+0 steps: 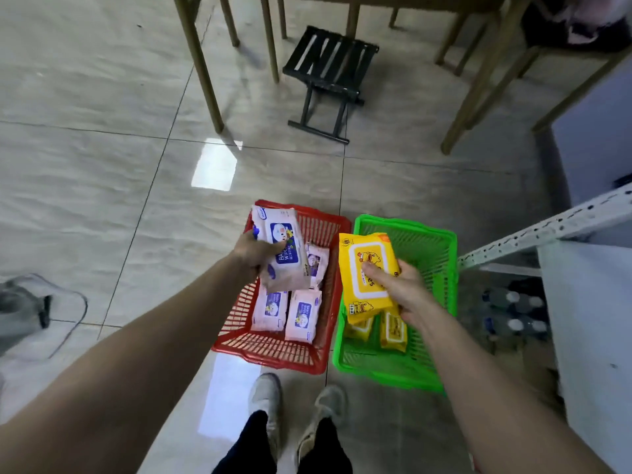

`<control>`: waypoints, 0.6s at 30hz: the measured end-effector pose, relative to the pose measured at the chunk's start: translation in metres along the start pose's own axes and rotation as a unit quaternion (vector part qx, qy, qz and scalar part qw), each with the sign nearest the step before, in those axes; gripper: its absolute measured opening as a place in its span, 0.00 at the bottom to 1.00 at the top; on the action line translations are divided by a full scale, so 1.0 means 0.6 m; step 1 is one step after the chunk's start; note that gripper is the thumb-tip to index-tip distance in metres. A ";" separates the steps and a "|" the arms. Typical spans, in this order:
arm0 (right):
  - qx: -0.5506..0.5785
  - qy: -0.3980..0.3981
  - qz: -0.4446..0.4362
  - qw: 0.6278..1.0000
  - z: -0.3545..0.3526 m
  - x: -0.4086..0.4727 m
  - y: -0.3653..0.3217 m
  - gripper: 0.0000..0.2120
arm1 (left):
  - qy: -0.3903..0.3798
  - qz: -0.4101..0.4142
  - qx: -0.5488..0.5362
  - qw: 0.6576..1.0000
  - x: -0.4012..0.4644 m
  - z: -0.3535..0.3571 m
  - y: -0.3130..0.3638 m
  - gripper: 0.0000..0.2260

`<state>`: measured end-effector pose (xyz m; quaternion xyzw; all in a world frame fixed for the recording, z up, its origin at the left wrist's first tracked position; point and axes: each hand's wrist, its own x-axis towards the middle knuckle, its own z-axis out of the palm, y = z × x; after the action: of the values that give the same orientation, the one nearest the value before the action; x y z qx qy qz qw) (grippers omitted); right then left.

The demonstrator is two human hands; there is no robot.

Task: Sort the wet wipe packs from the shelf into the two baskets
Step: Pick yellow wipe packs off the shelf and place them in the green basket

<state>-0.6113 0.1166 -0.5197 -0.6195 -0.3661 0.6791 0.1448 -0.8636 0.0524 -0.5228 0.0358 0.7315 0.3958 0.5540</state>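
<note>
My left hand [254,253] grips a pink-and-white wet wipe pack [279,248] with a blue label, held above the red basket [273,354]. That basket on the floor holds three more pink packs [302,314]. My right hand [400,285] holds a yellow wet wipe pack [367,271] over the green basket [393,371], which sits right of the red one. Two yellow packs [393,331] lie in the green basket under the held one.
A white metal shelf [554,227] stands at the right, with bottles [513,309] on the floor beneath it. A black folding stool [328,80] and wooden table legs [201,63] are farther ahead. My shoes [266,398] are just behind the baskets. A grey bag [24,306] lies at the left.
</note>
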 end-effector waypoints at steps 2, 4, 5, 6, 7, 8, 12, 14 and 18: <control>0.003 0.004 0.004 1.000 0.015 0.073 0.045 0.19 | 0.018 -0.007 0.018 1.000 0.082 -0.003 -0.050 0.18; 0.003 0.005 0.003 1.000 0.032 0.150 0.096 0.18 | 0.037 -0.002 0.040 0.999 0.171 -0.004 -0.105 0.17; 0.001 0.004 0.003 1.000 0.039 0.186 0.119 0.17 | 0.046 0.003 0.051 0.998 0.214 -0.004 -0.130 0.16; -0.003 0.003 0.002 1.000 0.045 0.214 0.137 0.18 | 0.052 0.005 0.062 0.997 0.250 -0.004 -0.150 0.15; -0.006 0.002 0.000 1.000 0.050 0.247 0.159 0.18 | 0.057 0.008 0.070 0.996 0.290 -0.002 -0.172 0.16; -0.010 0.002 -0.003 1.000 0.053 0.277 0.177 0.19 | 0.062 0.014 0.076 0.995 0.331 -0.002 -0.191 0.17; 0.010 0.007 -0.021 1.000 0.047 0.368 0.228 0.20 | 0.104 0.051 0.173 0.978 0.447 0.005 -0.244 0.22; 0.030 0.017 -0.029 0.999 0.034 0.394 0.250 0.18 | 0.117 0.072 0.222 0.965 0.474 0.022 -0.264 0.22; 0.066 0.043 -0.036 0.996 -0.011 0.419 0.274 0.18 | 0.102 0.164 0.264 0.945 0.490 0.092 -0.270 0.17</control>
<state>-0.6107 0.1687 -0.8155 -0.6238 -0.3360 0.6686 0.2258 -0.8673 0.1159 -0.8568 0.2599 0.8461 0.2760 0.3748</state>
